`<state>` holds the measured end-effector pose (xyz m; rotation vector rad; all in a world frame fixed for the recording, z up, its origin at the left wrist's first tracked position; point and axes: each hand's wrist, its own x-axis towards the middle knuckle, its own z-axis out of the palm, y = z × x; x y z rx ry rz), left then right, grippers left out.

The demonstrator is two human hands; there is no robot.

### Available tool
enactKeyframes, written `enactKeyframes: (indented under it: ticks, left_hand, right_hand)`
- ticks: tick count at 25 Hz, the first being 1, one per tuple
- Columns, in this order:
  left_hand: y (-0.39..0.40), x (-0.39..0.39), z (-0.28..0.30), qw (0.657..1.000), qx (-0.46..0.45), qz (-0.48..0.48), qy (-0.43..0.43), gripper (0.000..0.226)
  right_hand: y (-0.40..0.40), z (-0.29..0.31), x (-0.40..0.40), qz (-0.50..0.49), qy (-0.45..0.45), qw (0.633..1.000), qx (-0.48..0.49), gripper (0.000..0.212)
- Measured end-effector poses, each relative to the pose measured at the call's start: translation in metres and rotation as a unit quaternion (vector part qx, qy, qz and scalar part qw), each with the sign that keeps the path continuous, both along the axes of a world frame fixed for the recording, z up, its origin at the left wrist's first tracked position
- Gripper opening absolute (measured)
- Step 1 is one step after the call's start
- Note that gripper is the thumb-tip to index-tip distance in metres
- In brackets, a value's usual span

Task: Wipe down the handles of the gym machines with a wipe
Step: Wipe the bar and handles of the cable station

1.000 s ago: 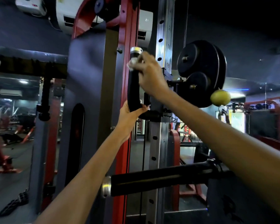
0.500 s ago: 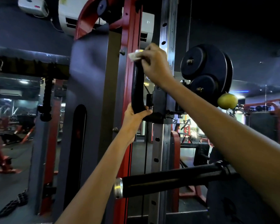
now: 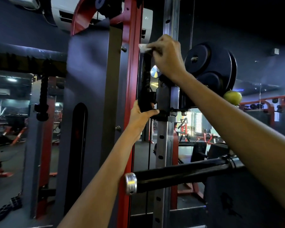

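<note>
Both arms are reaching up and forward to a vertical black handle (image 3: 146, 79) on the machine. The right hand (image 3: 167, 59) is curling over the handle's top end, pinching a white wipe (image 3: 143, 47) against it. The left hand (image 3: 141, 115) is gripping the handle's lower end, thumb wrapped across the front. A red upright (image 3: 130, 96) is standing just left of the handle, a perforated steel post (image 3: 163, 145) just right. Black weight plates (image 3: 209, 63) are hanging behind the right wrist, with a green ball (image 3: 233, 97) beside them. A horizontal black bar (image 3: 179, 176) with a silver cap is crossing below the right forearm.
</note>
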<state>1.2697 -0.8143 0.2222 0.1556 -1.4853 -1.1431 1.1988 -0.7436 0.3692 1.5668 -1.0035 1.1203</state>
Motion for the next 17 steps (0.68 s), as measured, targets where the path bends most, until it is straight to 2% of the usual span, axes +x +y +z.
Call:
enactKeyframes:
  ticks: [2,4,7,11,12,14,17]
  left_hand:
    - [0.0,0.0,-0.001,1.0,-0.004,-0.006,-0.003,0.049]
    - [-0.003,0.001,-0.002,1.0,-0.014,-0.005,-0.006,0.052]
    - [-0.007,0.01,-0.004,0.998,-0.049,-0.019,-0.037,0.053]
    - [-0.011,0.026,-0.017,0.996,-0.033,-0.077,-0.027,0.075]
    - [-0.013,0.03,-0.02,0.996,-0.018,-0.088,-0.009,0.072]
    - [-0.016,0.037,-0.022,0.996,0.003,-0.087,0.018,0.052]
    - [-0.017,0.044,-0.014,0.999,0.002,-0.044,0.019,0.023]
  right_hand:
    - [-0.012,-0.003,0.005,-0.049,0.01,0.999,0.01,0.031]
    - [-0.022,-0.028,0.007,-0.084,0.063,0.994,-0.011,0.028]
    - [-0.02,-0.059,-0.002,-0.039,0.111,0.993,-0.02,0.022]
    - [-0.016,-0.08,-0.016,0.024,0.13,0.991,0.028,0.029]
    - [-0.015,-0.086,-0.018,0.038,0.129,0.99,0.045,0.03]
    - [-0.01,-0.093,-0.023,0.056,0.133,0.986,0.086,0.03]
    - [0.0,-0.091,-0.029,0.043,0.164,0.975,0.142,0.026]
